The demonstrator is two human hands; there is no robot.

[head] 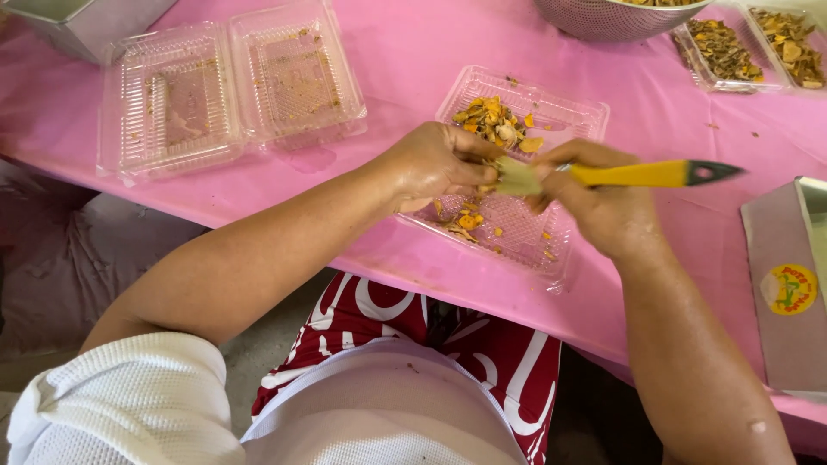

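My left hand [431,165] pinches a small pale piece of root [517,178] over an open clear plastic clamshell tray [564,116]. My right hand [603,211] grips a knife with a yellow handle [642,174], whose dark end points right; its blade is hidden at the piece. Orange and yellow peelings [493,120] lie heaped in the tray's far half, with a few more scraps [463,224] in the near half under my hands.
A second open clear clamshell tray [233,90] lies at the left on the pink tablecloth [405,43]. A metal colander [612,19] and trays of brown scraps [724,52] stand at the back right. A grey box with a round sticker [788,288] is at the right edge. A metal container [77,21] sits at the back left.
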